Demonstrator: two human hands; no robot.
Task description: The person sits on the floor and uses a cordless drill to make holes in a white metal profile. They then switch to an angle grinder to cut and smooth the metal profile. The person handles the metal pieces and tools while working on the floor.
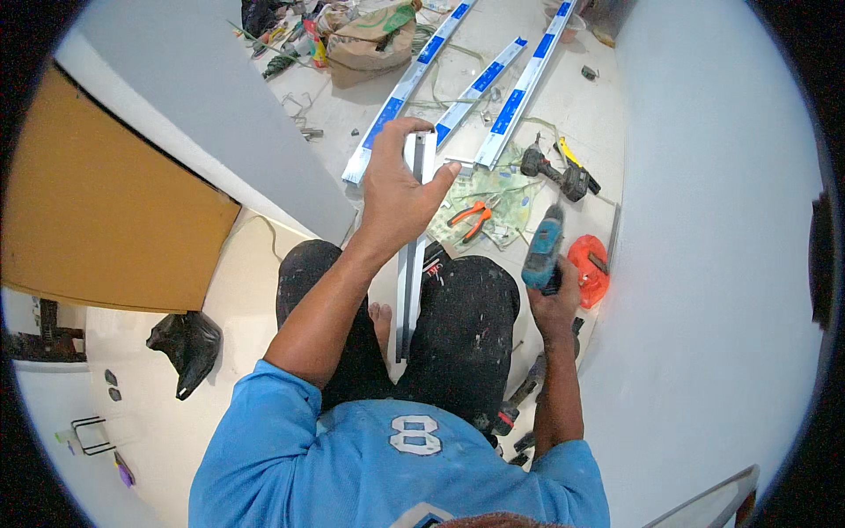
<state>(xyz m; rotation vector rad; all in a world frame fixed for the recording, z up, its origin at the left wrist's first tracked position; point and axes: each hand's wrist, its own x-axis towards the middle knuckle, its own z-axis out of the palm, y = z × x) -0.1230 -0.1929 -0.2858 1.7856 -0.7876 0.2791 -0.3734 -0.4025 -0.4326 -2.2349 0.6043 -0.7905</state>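
My left hand grips the top end of a white metal profile with a dark groove, its fingers over the end and the thumb out to the right. The profile runs down between my knees. In my right hand is a teal cordless drill, held by its handle and pointing away from me; its tip is blurred. Orange-handled pliers lie on the floor between both hands. A dark cordless drill rests on its side beyond the teal one.
Long white profiles with blue film stretch across the far floor. A brown sack and clutter lie at far left. Beside the right wall is an orange-red plastic bag. A grey wall edge and a black bag are at left.
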